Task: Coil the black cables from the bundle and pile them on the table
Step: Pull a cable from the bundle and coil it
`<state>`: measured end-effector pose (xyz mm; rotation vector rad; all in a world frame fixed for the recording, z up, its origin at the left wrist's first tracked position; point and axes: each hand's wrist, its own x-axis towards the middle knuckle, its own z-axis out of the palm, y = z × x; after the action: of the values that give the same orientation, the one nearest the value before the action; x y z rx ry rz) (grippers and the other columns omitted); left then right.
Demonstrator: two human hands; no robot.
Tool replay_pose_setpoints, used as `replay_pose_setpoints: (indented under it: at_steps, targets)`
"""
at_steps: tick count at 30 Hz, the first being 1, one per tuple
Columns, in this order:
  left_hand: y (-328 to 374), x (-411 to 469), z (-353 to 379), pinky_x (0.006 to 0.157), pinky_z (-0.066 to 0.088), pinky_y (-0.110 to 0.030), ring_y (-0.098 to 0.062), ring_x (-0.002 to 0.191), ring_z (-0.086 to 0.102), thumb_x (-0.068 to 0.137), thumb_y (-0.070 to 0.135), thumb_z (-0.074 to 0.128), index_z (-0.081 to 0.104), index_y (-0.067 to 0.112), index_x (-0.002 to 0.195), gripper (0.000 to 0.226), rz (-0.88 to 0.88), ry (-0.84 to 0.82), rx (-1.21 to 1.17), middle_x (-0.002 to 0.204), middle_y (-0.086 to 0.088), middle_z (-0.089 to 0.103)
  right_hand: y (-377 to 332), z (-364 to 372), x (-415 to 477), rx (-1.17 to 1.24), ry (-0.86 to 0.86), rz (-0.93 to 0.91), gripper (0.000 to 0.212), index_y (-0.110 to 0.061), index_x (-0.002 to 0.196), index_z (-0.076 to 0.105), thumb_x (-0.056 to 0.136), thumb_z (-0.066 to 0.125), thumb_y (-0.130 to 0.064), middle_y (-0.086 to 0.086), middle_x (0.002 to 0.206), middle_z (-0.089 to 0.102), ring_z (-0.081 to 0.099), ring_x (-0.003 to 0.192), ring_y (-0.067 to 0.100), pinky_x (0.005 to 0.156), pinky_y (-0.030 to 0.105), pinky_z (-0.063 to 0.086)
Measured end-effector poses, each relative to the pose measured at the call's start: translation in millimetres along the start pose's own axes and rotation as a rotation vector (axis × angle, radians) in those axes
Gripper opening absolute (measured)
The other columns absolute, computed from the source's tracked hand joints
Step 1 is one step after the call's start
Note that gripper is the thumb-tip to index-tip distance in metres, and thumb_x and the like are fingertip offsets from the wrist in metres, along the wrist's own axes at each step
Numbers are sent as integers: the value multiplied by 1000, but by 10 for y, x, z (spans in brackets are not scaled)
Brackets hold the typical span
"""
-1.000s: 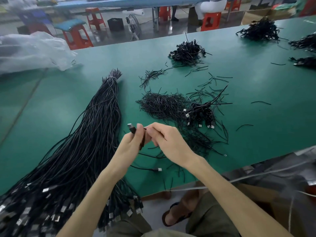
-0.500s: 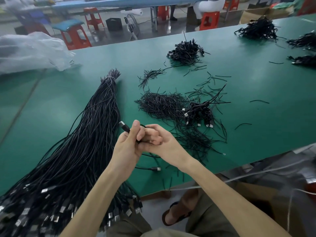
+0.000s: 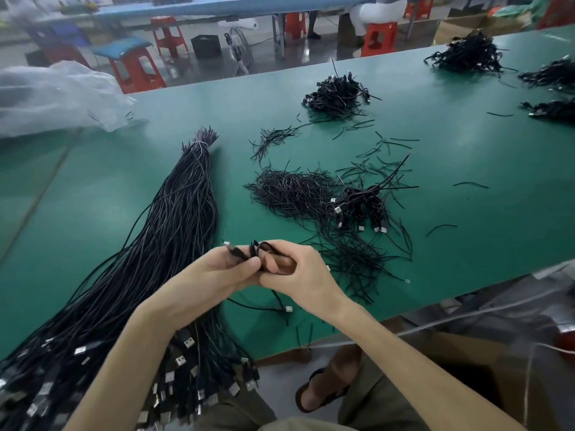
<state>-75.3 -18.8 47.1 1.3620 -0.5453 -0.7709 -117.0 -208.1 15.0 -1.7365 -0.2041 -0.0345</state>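
A long bundle of black cables (image 3: 174, 219) lies on the green table (image 3: 466, 188), tied at its far end, its plug ends spilling over the near edge at the left. Both hands meet above the table's near edge. My left hand (image 3: 217, 272) pinches a black cable (image 3: 259, 248) near its plug end. My right hand (image 3: 298, 272) grips the loops of the same cable, whose other plug (image 3: 288, 308) hangs below. A small pile of coiled cables (image 3: 362, 206) lies to the right of the hands.
Loose black ties (image 3: 292, 191) are scattered mid-table. More coiled piles sit farther back (image 3: 337, 94) and at the far right (image 3: 466, 54). A clear plastic bag (image 3: 59, 98) lies at the far left. Red stools stand beyond the table. A cardboard box (image 3: 485, 377) is below the edge.
The hands have shifted slightly left and closed together. The cable between them has gained loops, and its plug end now points left from my left hand.
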Motion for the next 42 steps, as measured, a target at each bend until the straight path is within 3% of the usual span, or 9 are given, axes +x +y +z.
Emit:
replay_pose_setpoints:
  at_steps: [5, 8, 15, 23, 27, 30, 36, 39, 42]
  targets:
    - [-57, -13, 39, 85, 58, -43, -22, 80, 73, 76, 24, 80, 76, 3, 94, 29, -1, 472, 447, 87, -14, 78, -3, -63, 15, -278, -37, -40, 23, -20, 109, 70, 87, 78, -20, -11, 91, 67, 58, 83, 1, 74, 14, 41]
    - [-122, -20, 37, 75, 61, -47, -29, 69, 73, 74, 23, 88, 70, 11, 94, 30, -75, 551, 586, 81, -11, 74, 18, -79, 31, -416, -147, -1, 21, -17, 113, 67, 93, 72, -19, -6, 93, 62, 54, 83, 2, 74, 15, 39]
    - [-262, 6, 55, 75, 55, -37, -13, 75, 64, 99, 43, 63, 66, 24, 105, 20, -252, 206, 1059, 87, 6, 69, 118, -59, -46, -909, -348, -82, 23, -7, 105, 57, 93, 52, 12, 2, 96, 46, 41, 85, 15, 76, 31, 41]
    - [-470, 119, 98, 59, 34, -37, -25, 61, 49, 111, 44, 25, 34, 18, 87, 36, -310, 145, 1437, 75, 1, 52, 191, -87, 9, -899, -320, -43, 10, -10, 112, 56, 102, 56, -11, 1, 108, 54, 49, 97, 16, 87, 34, 48]
    - [-556, 89, -46, 57, 37, -43, -25, 57, 52, 112, 37, 29, 33, 19, 80, 37, -254, 383, 1266, 69, -3, 55, 237, -376, 173, -851, -94, 86, 43, -10, 129, 55, 98, 61, -38, 2, 120, 59, 54, 113, 13, 103, 30, 46]
    - [-582, 31, -176, 62, 45, -42, -20, 61, 56, 111, 42, 27, 49, 16, 82, 44, -209, 577, 1027, 71, 1, 60, 318, -658, 253, -992, 137, 201, 41, -6, 125, 53, 99, 61, -38, 7, 118, 59, 56, 109, 20, 91, 32, 50]
    - [-627, 164, -97, 56, 39, -36, -17, 57, 44, 109, 48, 24, 52, 17, 80, 51, -198, 641, 892, 65, 1, 50, 525, -612, 414, -1150, 119, 432, 37, -1, 121, 53, 105, 54, -34, 15, 118, 56, 59, 108, 30, 78, 35, 46]
    - [-669, 191, -49, 59, 39, -36, -17, 58, 44, 109, 49, 23, 51, 15, 80, 53, -211, 609, 898, 67, 1, 50, 548, -600, 497, -1091, 113, 448, 19, -6, 90, 55, 104, 52, -19, 12, 98, 56, 60, 93, 32, 69, 36, 44]
    - [-714, 203, -29, 59, 38, -35, -16, 59, 44, 109, 50, 24, 51, 15, 79, 53, -224, 621, 872, 68, 1, 51, 569, -636, 523, -1030, 122, 429, 34, -12, 67, 44, 100, 54, -13, 7, 79, 53, 53, 73, 28, 65, 38, 48]
